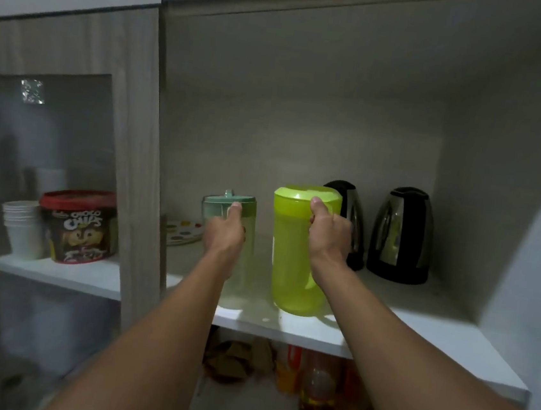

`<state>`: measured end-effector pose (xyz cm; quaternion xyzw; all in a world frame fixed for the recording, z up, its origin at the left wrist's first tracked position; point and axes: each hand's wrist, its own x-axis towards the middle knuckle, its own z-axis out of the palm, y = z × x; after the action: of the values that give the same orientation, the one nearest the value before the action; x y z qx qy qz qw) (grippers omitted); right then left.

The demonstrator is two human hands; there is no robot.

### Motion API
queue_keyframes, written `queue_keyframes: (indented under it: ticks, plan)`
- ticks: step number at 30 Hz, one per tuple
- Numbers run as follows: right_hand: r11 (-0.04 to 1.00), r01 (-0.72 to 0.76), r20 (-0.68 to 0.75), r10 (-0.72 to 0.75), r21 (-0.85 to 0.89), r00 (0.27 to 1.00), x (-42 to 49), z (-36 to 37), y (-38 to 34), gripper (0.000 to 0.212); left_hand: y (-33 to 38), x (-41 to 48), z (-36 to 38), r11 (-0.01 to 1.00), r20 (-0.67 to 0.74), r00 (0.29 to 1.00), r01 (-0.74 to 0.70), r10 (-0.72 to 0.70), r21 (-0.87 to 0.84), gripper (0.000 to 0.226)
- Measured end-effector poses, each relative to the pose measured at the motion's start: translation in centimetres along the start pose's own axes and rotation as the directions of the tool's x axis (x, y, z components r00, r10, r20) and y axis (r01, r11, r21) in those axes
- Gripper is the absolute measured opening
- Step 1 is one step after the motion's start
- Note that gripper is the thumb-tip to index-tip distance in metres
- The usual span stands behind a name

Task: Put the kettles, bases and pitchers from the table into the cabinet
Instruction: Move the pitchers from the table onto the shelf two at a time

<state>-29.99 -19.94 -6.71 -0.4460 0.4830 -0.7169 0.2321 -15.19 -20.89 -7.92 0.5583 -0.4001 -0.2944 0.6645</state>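
Both my arms reach into the open cabinet. My left hand [224, 230] grips the handle of a clear pitcher with a teal lid [244, 222], which stands on the white shelf [398, 338]. My right hand [328, 232] holds the handle of a lime green pitcher [290, 257], thumb on its lid; its base rests on or just above the shelf. Behind it stand two steel kettles on black bases, one partly hidden [350, 213], the other [401, 235] at the back right.
A colourful dotted plate [184, 232] lies at the back left of the shelf. Behind the closed glass door [50, 155] are a cereal tub [79, 228] and stacked white cups [23, 225]. Bottles [318, 390] stand on the shelf below.
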Motion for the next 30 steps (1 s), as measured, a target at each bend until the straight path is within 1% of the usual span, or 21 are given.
queue_keyframes:
  ticks: [2, 4, 7, 8, 10, 12, 13, 16, 17, 19, 21, 23, 24, 27, 30]
  plan:
    - [1.0, -0.001, 0.004, 0.001, -0.024, 1.0, 2.4, 2.6, 1.6, 0.047, -1.2, 3.8, 1.1, 0.999, -0.018, 1.0, 0.015, -0.015, 0.037, 0.062]
    - [1.0, -0.014, 0.017, 0.014, -0.025, 1.0, 4.9, 5.4, 3.2, 0.047, -2.6, 7.9, 2.4, 0.997, -0.001, 0.999, 0.041, -0.041, 0.06, 0.074]
    - [0.995, -0.095, 0.084, 0.094, 0.009, 0.992, 8.5, 9.4, 5.4, 0.054, -5.7, 15.0, 4.4, 0.996, -0.03, 0.998, 0.059, -0.057, 0.073, 0.108]
    - [0.992, -0.122, 0.098, 0.119, 0.025, 0.988, 9.5, 10.7, 6.0, 0.056, -6.8, 17.3, 5.1, 0.996, -0.029, 0.998, 0.051, -0.049, 0.074, 0.112]
    - [0.99, -0.14, 0.124, 0.135, 0.032, 0.983, 11.1, 12.6, 6.8, 0.054, -8.5, 20.3, 6.3, 0.997, -0.002, 1.0, 0.009, -0.009, 0.073, 0.107]
    - [0.993, -0.121, 0.153, 0.118, 0.007, 0.981, 12.4, 14.3, 7.7, 0.051, -8.7, 21.4, 6.9, 0.999, -0.012, 1.0, -0.007, 0.007, 0.035, 0.109]
    - [0.994, -0.111, 0.161, 0.109, 0.0, 0.981, 13.0, 15.0, 8.2, 0.052, -8.8, 21.9, 7.3, 1.0, -0.025, 1.0, -0.007, 0.007, 0.021, 0.106]
    - [0.995, -0.1, 0.155, 0.098, 0.004, 0.983, 15.1, 17.2, 9.8, 0.053, -8.7, 22.9, 8.0, 0.999, -0.028, 1.0, 0.016, -0.015, 0.048, 0.076]
    - [0.995, -0.1, 0.148, 0.098, 0.007, 0.984, 15.8, 17.8, 10.3, 0.058, -8.9, 23.5, 8.1, 0.998, -0.032, 0.999, 0.026, -0.024, 0.05, 0.071]
    - [0.995, -0.101, 0.134, 0.099, 0.004, 0.986, 17.0, 18.8, 11.3, 0.066, -9.3, 24.5, 8.4, 0.999, -0.04, 0.999, 0.019, -0.017, 0.051, 0.067]
    - [0.994, -0.109, 0.108, 0.109, -0.011, 0.988, 17.7, 19.3, 11.6, 0.078, -9.6, 25.5, 8.5, 0.999, -0.011, 1.0, 0.003, -0.002, 0.043, 0.06]
    - [0.993, -0.116, 0.101, 0.118, -0.019, 0.988, 18.3, 19.6, 11.8, 0.079, -9.6, 26.3, 8.7, 0.999, 0.016, 1.0, -0.021, 0.021, 0.025, 0.048]
    - [0.991, -0.131, 0.095, 0.133, -0.021, 0.987, 18.7, 19.9, 12.1, 0.079, -9.7, 26.7, 8.7, 0.999, 0.032, 0.999, -0.029, 0.029, 0.022, 0.045]
    - [0.988, -0.153, 0.077, 0.153, -0.005, 0.985, 20.0, 20.6, 13.0, 0.087, -9.9, 27.2, 8.7, 0.998, 0.083, 0.996, -0.039, 0.035, 0.047, 0.042]
    - [0.988, -0.154, 0.079, 0.154, -0.01, 0.985, 21.7, 21.4, 14.7, 0.097, -9.8, 27.3, 8.8, 0.999, 0.107, 0.993, -0.045, 0.044, 0.005, 0.037]
